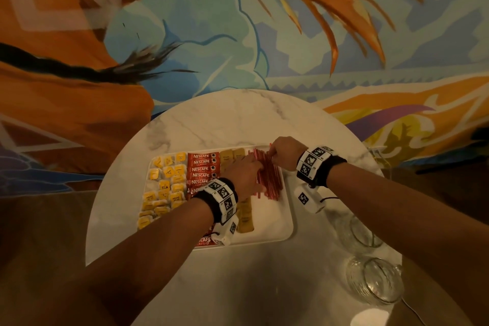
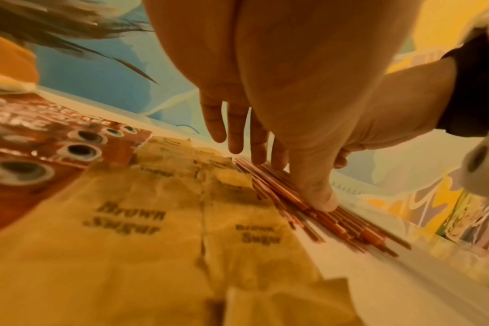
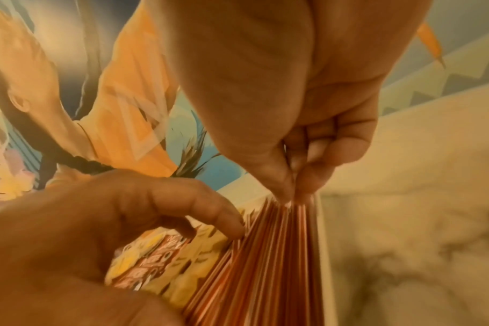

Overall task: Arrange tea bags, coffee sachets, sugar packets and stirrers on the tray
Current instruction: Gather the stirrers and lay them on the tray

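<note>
A white tray [image 1: 275, 227] holds yellow tea bags [image 1: 164, 188] at its left, then red coffee sachets [image 1: 202, 169], then brown sugar packets [image 1: 244, 216]. Red stirrers [image 1: 270, 180] lie in a bundle along the tray's right side. My left hand [image 1: 246, 174] lies on the bundle with straight fingers. In the left wrist view its thumb [image 2: 321, 198] presses the stirrers [image 2: 344, 229] beside the sugar packets [image 2: 131, 220]. My right hand [image 1: 283, 152] pinches the far ends of the stirrers [image 3: 265, 264] between thumb and fingers [image 3: 290, 187].
The tray sits on a round marble table [image 1: 225, 119] against a painted wall. Two empty glass jars [image 1: 360, 233] [image 1: 378, 280] stand at the table's right edge, near my right forearm. A thin cable runs off the front right.
</note>
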Demonstrator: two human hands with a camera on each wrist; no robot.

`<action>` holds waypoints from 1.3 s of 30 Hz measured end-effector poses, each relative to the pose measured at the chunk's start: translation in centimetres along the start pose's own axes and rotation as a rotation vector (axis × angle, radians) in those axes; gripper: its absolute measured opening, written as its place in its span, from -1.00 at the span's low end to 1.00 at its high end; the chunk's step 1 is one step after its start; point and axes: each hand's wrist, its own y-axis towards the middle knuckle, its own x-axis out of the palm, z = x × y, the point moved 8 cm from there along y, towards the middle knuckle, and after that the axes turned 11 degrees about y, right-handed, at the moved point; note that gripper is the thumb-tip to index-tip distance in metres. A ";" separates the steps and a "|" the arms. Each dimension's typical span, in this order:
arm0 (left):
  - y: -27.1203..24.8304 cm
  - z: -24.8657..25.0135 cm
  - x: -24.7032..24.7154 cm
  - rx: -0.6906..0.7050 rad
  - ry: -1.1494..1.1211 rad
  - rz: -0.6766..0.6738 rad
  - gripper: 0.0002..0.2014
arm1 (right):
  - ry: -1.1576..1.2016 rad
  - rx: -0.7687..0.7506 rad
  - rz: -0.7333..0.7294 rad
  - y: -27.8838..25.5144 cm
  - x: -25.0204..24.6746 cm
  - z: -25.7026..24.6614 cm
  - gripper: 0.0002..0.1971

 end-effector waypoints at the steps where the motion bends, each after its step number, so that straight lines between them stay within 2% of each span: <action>1: 0.0 0.1 -0.1 0.012 -0.009 0.012 -0.34 | 0.003 -0.009 0.029 0.0 -0.6 0.0 -0.75; 5: -0.2 1.3 0.2 0.112 0.038 -0.032 -0.27 | 0.007 -0.045 0.033 0.2 -1.3 0.0 -0.61; 9: -0.1 1.7 1.1 0.152 0.026 -0.099 -0.36 | -0.034 -0.055 -0.006 -0.1 -0.4 -0.2 -0.65; 15: 0.0 1.2 0.1 0.164 -0.004 -0.047 -0.45 | -0.045 -0.064 -0.042 -1.1 -0.1 -0.4 -0.67; 17: -0.2 0.6 0.2 0.173 0.031 -0.029 -0.40 | -0.059 -0.098 -0.043 -1.8 -0.4 -0.6 -0.64; 21: -0.6 0.4 1.2 0.173 0.070 -0.091 -0.26 | -0.251 -0.237 -0.155 -3.8 1.4 -1.8 -0.44; 23: -0.6 0.5 1.1 0.171 0.065 -0.060 -0.27 | -0.369 -0.279 -0.177 -4.5 3.2 -2.0 -0.26; 25: -0.3 0.5 0.7 0.165 0.065 -0.018 -0.36 | -0.414 -0.304 -0.129 -4.6 3.9 -2.1 -0.16; 28: -0.1 0.1 0.5 0.138 0.069 0.000 -0.43 | -0.373 -0.287 -0.096 -4.0 3.5 -2.2 -0.17; 35: -0.2 0.6 1.0 0.152 0.052 0.006 -0.29 | -0.319 -0.300 -0.151 -4.8 3.6 -2.3 -0.30; 39: 0.1 1.0 1.2 0.123 0.009 0.014 -0.34 | -0.302 -0.288 -0.150 -4.7 3.2 -2.3 -0.40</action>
